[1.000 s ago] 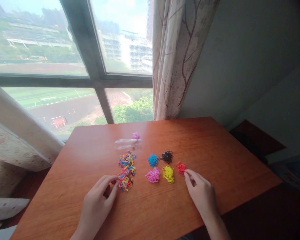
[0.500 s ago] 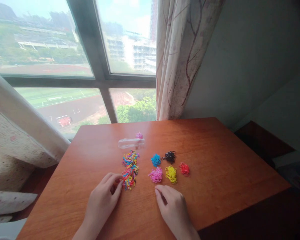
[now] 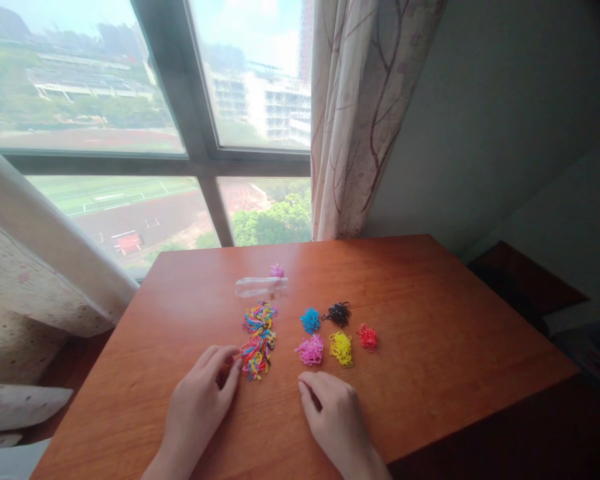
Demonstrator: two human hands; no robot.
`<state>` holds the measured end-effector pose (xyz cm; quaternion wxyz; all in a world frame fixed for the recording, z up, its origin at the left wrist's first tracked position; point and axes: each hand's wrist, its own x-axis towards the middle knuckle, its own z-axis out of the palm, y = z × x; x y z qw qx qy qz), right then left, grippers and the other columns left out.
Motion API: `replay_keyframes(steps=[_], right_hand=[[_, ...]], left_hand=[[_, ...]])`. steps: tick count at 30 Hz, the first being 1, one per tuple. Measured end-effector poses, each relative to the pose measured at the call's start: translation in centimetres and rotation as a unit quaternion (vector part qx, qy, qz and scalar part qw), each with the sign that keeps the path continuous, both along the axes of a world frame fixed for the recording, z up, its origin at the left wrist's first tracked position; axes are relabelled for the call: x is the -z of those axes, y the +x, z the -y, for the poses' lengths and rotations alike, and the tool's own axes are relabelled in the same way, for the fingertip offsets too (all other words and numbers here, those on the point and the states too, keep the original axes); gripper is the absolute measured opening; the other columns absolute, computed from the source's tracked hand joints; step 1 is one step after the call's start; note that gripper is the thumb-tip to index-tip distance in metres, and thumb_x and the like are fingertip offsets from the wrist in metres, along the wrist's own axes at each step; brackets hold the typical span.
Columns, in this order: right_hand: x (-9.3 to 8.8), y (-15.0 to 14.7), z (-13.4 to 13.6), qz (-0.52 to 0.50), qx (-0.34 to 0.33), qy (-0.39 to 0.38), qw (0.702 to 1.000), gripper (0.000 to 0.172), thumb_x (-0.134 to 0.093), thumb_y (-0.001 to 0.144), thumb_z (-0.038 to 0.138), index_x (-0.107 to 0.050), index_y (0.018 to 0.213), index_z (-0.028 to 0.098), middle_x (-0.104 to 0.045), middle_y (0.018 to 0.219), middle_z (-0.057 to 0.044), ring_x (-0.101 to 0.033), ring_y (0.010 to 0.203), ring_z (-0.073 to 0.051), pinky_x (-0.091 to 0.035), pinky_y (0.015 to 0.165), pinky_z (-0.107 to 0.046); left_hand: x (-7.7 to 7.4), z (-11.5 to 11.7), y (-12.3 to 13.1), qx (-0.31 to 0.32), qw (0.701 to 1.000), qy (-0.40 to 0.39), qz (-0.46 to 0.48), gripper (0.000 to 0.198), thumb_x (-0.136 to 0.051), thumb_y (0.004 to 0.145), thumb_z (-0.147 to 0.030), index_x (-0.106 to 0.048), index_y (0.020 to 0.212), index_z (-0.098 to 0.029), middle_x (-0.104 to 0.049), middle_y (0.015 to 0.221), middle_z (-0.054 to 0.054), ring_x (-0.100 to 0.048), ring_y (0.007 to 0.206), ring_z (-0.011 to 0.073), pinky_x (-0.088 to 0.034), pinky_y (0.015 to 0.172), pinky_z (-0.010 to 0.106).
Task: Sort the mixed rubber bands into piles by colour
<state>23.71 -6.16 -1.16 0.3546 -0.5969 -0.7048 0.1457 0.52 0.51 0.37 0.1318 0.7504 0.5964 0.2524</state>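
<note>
Small loop-shaped rubber bands in mixed colours [image 3: 257,343] form a long loose pile on the wooden table. My left hand [image 3: 205,393] rests at the pile's left edge, fingers curved, with a small gap between thumb and forefinger. Further right, my right hand [image 3: 333,413] has thumb and fingers pinched together below the sorted heaps; anything inside the pinch is too small to make out. Closest to it lies a heap of pink bands [image 3: 310,350]. Around that are heaps of yellow bands [image 3: 341,349], blue bands [image 3: 311,321], black bands [image 3: 339,313] and red bands [image 3: 367,338].
Behind the mixed pile lies a clear plastic bag or sleeve [image 3: 260,287], with a small pink object [image 3: 277,271] beside it. The wooden table [image 3: 430,320] meets a window and a curtain [image 3: 350,133] at its far edge.
My right hand has shifted left, below the pink heap. My left hand has drawn slightly left, its fingertips a little further apart. The heaps look the same.
</note>
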Motion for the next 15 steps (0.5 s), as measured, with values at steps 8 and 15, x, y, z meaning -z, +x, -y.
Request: replay_keyframes(steps=[8, 15], right_hand=[[-0.19, -0.02, 0.11, 0.001, 0.001, -0.004, 1.0, 0.024, -0.044, 0.096, 0.02, -0.066, 0.087, 0.023, -0.067, 0.075, -0.001, -0.064, 0.068, -0.016, -0.039, 0.065, -0.024], [-0.09, 0.03, 0.15, 0.01, -0.001, 0.0, 1.0, 0.025, -0.043, 0.097, 0.021, -0.066, 0.087, 0.023, -0.067, 0.073, -0.001, -0.064, 0.068, -0.016, -0.039, 0.065, -0.024]], left_hand=[[-0.58, 0.05, 0.04, 0.007, 0.998, -0.039, -0.055, 0.022, -0.048, 0.091, -0.038, -0.068, 0.093, -0.029, -0.069, 0.093, -0.003, -0.069, 0.075, 0.0139, -0.049, 0.062, 0.022], [-0.58, -0.02, 0.24, 0.015, 0.997, -0.046, -0.058, 0.022, -0.048, 0.092, -0.039, -0.067, 0.095, -0.029, -0.07, 0.096, -0.004, -0.069, 0.076, 0.0127, -0.049, 0.062, 0.02]])
